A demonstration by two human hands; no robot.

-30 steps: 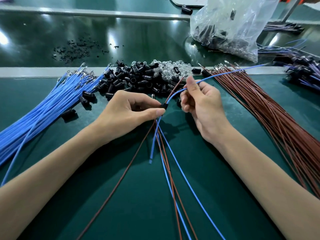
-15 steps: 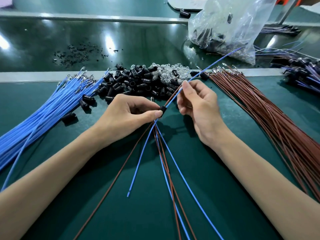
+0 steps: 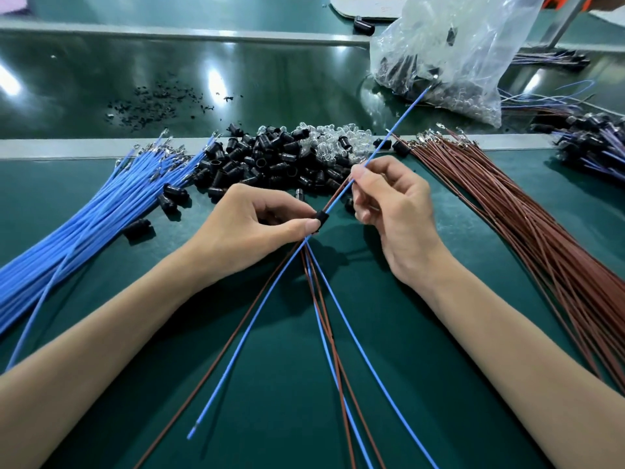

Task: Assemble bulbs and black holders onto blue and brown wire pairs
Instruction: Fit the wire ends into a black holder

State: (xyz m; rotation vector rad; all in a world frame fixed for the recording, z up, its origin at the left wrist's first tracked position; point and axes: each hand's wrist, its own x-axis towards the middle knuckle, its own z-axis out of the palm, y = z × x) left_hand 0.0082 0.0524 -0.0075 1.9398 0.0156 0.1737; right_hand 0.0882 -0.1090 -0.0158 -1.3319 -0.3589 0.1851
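We found the left hand (image 3: 250,225) pinching one black holder (image 3: 321,217) between thumb and forefinger. The right hand (image 3: 395,211) pinched a blue wire (image 3: 406,117) just beyond the holder, its fingers curled narrowly round it. That wire ran through the holder and out below the left fingertips, where a brown wire (image 3: 236,332) trailed beside it. We judged the step in hand to be threading the pair through the holder. The next move called for seating the wire ends, then taking a bulb (image 3: 334,142) from the pile beyond both sets of fingers.
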